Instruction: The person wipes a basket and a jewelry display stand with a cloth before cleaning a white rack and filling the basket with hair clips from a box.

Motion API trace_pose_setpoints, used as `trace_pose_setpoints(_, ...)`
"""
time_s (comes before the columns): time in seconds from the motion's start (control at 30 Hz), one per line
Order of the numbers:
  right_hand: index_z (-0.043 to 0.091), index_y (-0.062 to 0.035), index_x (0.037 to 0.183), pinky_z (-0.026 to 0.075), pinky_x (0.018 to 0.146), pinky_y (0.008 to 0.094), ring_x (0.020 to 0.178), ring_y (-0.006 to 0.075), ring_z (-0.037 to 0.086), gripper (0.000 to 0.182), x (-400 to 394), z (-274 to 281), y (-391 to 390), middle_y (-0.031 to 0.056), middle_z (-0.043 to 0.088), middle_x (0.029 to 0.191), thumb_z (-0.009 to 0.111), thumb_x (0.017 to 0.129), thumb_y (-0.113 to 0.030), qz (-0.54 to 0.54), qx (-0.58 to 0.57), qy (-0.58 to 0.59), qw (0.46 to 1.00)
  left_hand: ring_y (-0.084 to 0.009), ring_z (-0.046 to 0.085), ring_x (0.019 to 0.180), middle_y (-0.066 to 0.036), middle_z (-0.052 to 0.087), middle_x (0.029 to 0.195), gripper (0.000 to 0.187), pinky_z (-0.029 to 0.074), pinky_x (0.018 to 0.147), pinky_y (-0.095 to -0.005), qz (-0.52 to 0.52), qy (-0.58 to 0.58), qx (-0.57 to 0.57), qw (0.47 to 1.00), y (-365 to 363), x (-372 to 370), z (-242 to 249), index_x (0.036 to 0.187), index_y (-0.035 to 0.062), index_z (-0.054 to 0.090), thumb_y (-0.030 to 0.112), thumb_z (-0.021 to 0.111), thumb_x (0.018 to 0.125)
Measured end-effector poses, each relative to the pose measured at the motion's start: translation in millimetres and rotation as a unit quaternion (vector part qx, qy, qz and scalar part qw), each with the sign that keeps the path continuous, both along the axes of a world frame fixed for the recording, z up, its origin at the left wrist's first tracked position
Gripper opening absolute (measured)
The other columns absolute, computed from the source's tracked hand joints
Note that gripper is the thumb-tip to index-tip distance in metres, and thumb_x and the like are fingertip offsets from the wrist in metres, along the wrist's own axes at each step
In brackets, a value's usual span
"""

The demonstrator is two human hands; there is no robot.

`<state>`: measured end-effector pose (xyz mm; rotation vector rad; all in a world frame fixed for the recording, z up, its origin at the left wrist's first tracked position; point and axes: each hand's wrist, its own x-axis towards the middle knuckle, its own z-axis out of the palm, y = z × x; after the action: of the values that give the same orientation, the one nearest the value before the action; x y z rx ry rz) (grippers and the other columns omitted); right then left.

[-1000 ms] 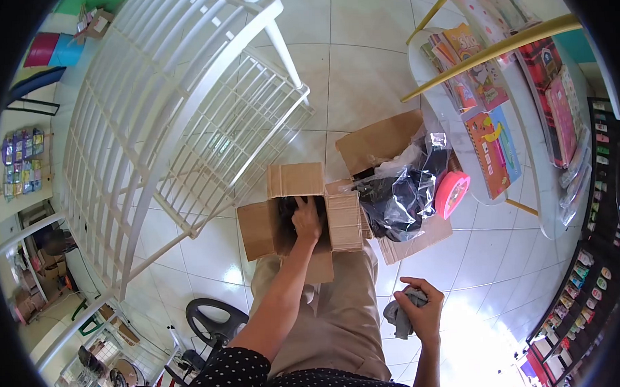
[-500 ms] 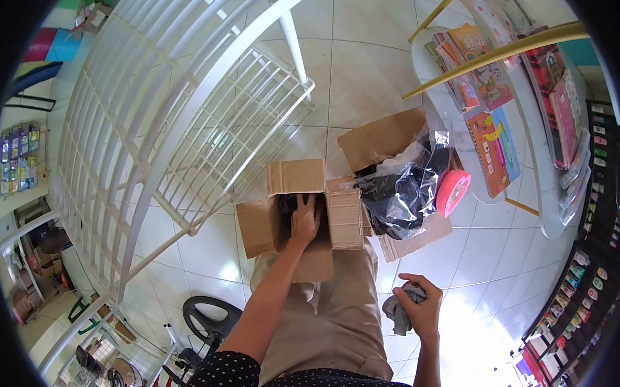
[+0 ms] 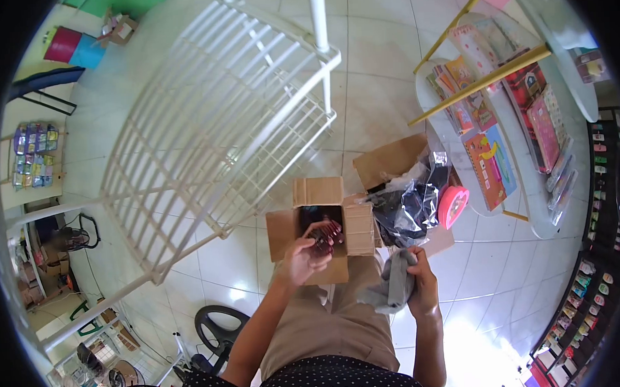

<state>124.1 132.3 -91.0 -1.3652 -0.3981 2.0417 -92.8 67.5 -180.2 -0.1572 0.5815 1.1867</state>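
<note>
My left hand (image 3: 304, 260) grips a cluster of small dark red, shiny items (image 3: 327, 236) just above an open cardboard box (image 3: 318, 192). The box stands on the floor before my knees with its flaps spread, and its inside is dark. In my right hand (image 3: 423, 284) is a crumpled grey cloth (image 3: 393, 286), held over my right thigh. A second open box (image 3: 392, 161) beside the first holds black and clear plastic wrapping (image 3: 409, 207). A pink heart-shaped item (image 3: 453, 207) leans at its right side.
A white wire rack (image 3: 219, 142) stands at the front left. To the right is a shelf (image 3: 422, 94) with gold legs, bearing notebooks (image 3: 486, 163). A black wheel-like object (image 3: 219, 328) lies at the lower left. Small packets hang on a dark rack (image 3: 587, 300) at the far right.
My left hand has come up out of the box with the red items. My right hand has moved up and left, and the grey cloth hangs looser. The view has shifted slightly.
</note>
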Motion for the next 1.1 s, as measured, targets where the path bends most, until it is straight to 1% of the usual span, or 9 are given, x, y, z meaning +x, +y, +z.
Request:
trace_pose_setpoints(0.07,0.038,-0.003,0.102,0.042,0.074,0.0265,0.083,0.0147,0.049,0.033,-18.4,10.6,6.0,0.0073,0.046,0.09,0.05,0.072,-0.011,-0.007,0.033,0.035,0.999,-0.0089,0.034,0.049,-0.008,0.049,0.092,0.041,0.025,0.041,-0.0191,-0.018,-0.013,0.038,0.999,-0.4,1.8,31.6,0.116,0.0135,0.038,0.023,0.045,0.076)
trace_pose_setpoints(0.13,0.042,-0.002,0.102,0.042,0.078,0.031,0.089,0.0218,0.05,0.036,-55.8,36.7,3.8,0.0102,0.048,0.097,0.057,0.069,-0.004,0.008,0.238,-0.152,0.959,-0.0104,0.038,0.054,-0.006,0.047,0.09,0.04,0.026,0.042,-0.0193,-0.02,0.01,0.035,0.999,2.1,3.8,70.1,0.114,0.0116,0.038,0.025,0.046,0.076)
trace_pose_setpoints(0.17,0.042,-0.002,0.102,0.042,0.078,0.031,0.089,0.0218,0.05,0.036,-67.0,46.2,1.9,0.0102,0.048,0.097,0.057,0.069,-0.004,0.007,0.246,-0.149,0.958,-0.01,0.039,0.055,-0.005,0.046,0.09,0.039,0.027,0.043,-0.0191,-0.008,0.035,0.035,0.999,2.9,5.2,87.6,0.113,0.011,0.038,0.025,0.045,0.077)
trace_pose_setpoints(0.23,0.048,-0.002,0.104,0.042,0.08,0.0332,0.096,0.0275,0.048,0.042,-83.2,62.4,-1.6,0.0136,0.046,0.108,0.063,0.065,0.001,0.147,0.544,-0.296,0.771,-0.0064,0.04,0.059,-0.002,0.046,0.089,0.034,0.027,0.044,-0.0181,0.035,0.097,0.05,0.993,2.4,8.6,111.7,0.11,0.0102,0.037,0.026,0.044,0.08)
trace_pose_setpoints(0.33,0.053,-0.0034,0.105,0.042,0.078,0.0334,0.096,0.0285,0.049,0.046,-95.4,72.3,-7.5,0.016,0.046,0.112,0.066,0.061,0.0,0.151,0.596,-0.267,0.742,-0.0032,0.038,0.058,0.0,0.046,0.084,0.03,0.026,0.043,-0.0173,0.037,0.214,0.026,0.976,5.2,4.7,145.4,0.109,0.0102,0.038,0.023,0.044,0.083)
trace_pose_setpoints(0.6,0.06,-0.0066,0.096,0.045,0.073,0.0285,0.087,0.0221,0.055,0.043,-104.3,94.4,-0.2,0.0114,0.056,0.095,0.065,0.056,0.008,0.108,0.627,-0.202,0.745,-0.002,0.032,0.044,0.004,0.045,0.065,0.019,0.021,0.037,-0.0166,0.05,0.285,0.026,0.957,4.1,-6.1,183.5,0.097,0.0082,0.048,0.022,0.046,0.084)
trace_pose_setpoints(0.77,0.059,-0.0043,0.092,0.044,0.072,0.0269,0.085,0.0186,0.055,0.036,-105.3,104.8,9.5,0.011,0.056,0.093,0.064,0.059,0.009,0.108,0.437,-0.097,0.888,-0.0018,0.033,0.043,0.003,0.047,0.064,0.021,0.02,0.036,-0.0169,0.055,0.233,0.013,0.971,5.6,-8.5,196.2,0.095,0.0075,0.05,0.025,0.045,0.085)
trace_pose_setpoints(0.9,0.057,-0.0033,0.091,0.043,0.074,0.0283,0.086,0.0199,0.054,0.032,-114.8,129.9,5.5,0.0123,0.053,0.096,0.066,0.061,0.004,0.089,0.595,-0.195,0.775,-0.0029,0.025,0.036,0.002,0.044,0.058,0.028,0.018,0.034,-0.0177,0.066,0.25,0.009,0.966,12.1,-1.9,209.8,0.091,0.0083,0.049,0.034,0.041,0.085)
trace_pose_setpoints(1.1,0.057,0.0,0.085,0.042,0.069,0.0261,0.082,0.0165,0.054,0.016,-114.5,120.2,23.9,0.0117,0.056,0.087,0.061,0.069,-0.002,0.046,0.585,-0.144,0.797,-0.0031,0.026,0.037,0.002,0.047,0.063,0.03,0.018,0.035,-0.0179,0.063,0.197,0.058,0.977,16.2,-9.3,207.6,0.096,0.0086,0.049,0.035,0.039,0.086)
